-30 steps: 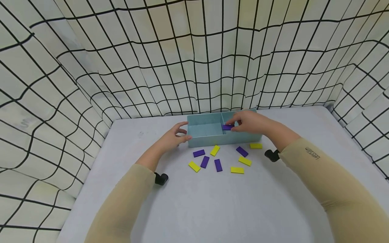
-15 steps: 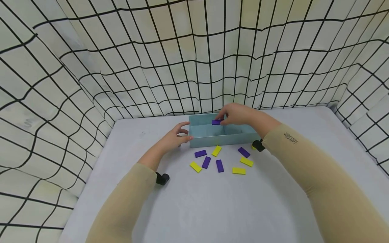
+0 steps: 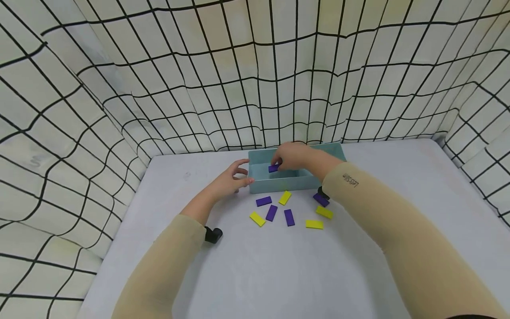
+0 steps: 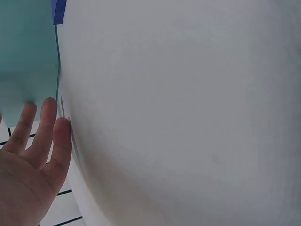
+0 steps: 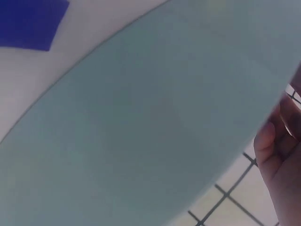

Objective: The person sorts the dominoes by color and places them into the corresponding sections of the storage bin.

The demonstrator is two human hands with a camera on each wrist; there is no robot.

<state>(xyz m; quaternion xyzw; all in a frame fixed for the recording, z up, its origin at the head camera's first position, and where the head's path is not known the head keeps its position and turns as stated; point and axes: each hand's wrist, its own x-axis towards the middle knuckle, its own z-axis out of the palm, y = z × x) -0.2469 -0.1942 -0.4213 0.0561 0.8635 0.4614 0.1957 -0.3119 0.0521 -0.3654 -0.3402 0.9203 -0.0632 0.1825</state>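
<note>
A light blue box (image 3: 275,185) with a divider stands at the back of the table. Against its left end rest the fingertips of my left hand (image 3: 228,181); the left wrist view shows these fingers (image 4: 48,117) loosely extended along the box wall. My right hand (image 3: 294,156) reaches into the box's left compartment and pinches a small purple rectangular block (image 3: 273,168) over the compartment's floor. In the right wrist view the box's front wall (image 5: 141,108) hides the block, and the right hand (image 5: 282,155) shows only partly behind it.
In front of the box lie several purple blocks (image 3: 289,217) and yellow blocks (image 3: 314,224), spread on the white table (image 3: 287,274). One purple block (image 3: 321,200) is close under the right wrist. Behind the table hangs a white sheet (image 3: 223,102) with a black grid.
My right hand has moved left across the divider, carrying the purple block from the right compartment into the left one and lowering it. My left hand has stayed at the box end.
</note>
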